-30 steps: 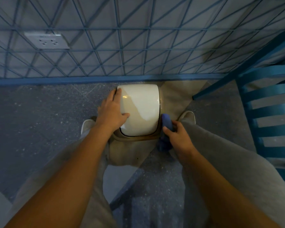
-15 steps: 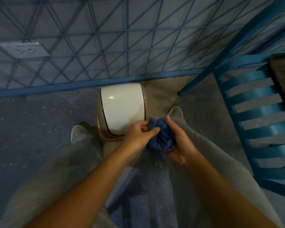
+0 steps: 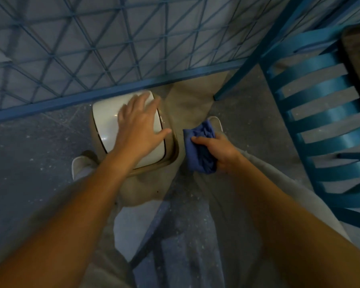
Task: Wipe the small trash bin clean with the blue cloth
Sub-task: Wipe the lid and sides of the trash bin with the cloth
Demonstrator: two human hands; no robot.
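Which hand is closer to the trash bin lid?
Left. The left hand lies flat on the lid; the right hand holds the cloth beside the bin.

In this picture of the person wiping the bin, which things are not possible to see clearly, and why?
All in the head view:
- Trash bin: the left hand and forearm cover much of the white lid; its lower body is hidden beneath the lid.
- Blue cloth: bunched in the right hand, so its full shape and any dirt cannot be judged.
- Blue chair: cut off by the right edge.
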